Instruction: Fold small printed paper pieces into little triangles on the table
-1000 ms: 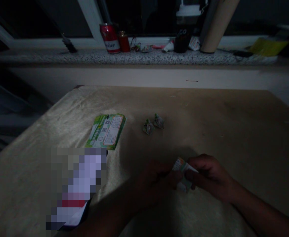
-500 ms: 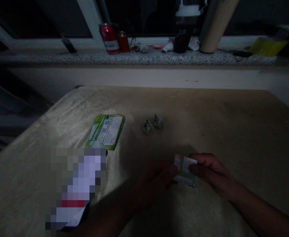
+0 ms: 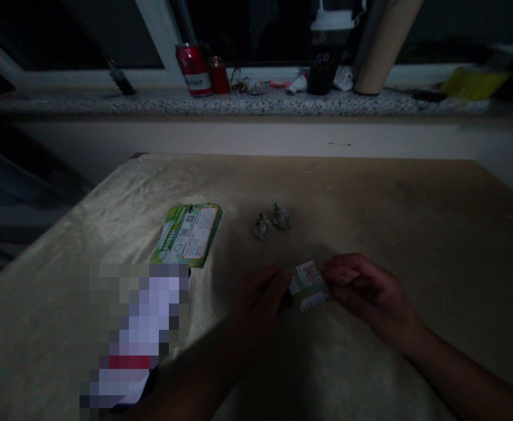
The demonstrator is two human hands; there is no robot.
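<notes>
A small printed paper slip [image 3: 309, 285], white with green and orange marks, is held between both hands low over the beige table [image 3: 370, 199]. My left hand [image 3: 258, 304] pinches its left edge with closed fingers. My right hand [image 3: 365, 289] pinches its right edge, fingers curled. Two small folded paper pieces [image 3: 272, 221] lie on the table just beyond the hands. A green printed leaflet [image 3: 189, 233] lies flat to the left.
A blurred-out flat object [image 3: 136, 333] lies at the near left of the table. On the granite windowsill [image 3: 107, 102] stand a red can [image 3: 191, 68], a dark cup [image 3: 325, 52], a cardboard tube [image 3: 381, 47] and small clutter. The scene is dim.
Both hands have moved up and to the left with the paper slip, away from me. The slip has turned and now shows its printed face flatter.
</notes>
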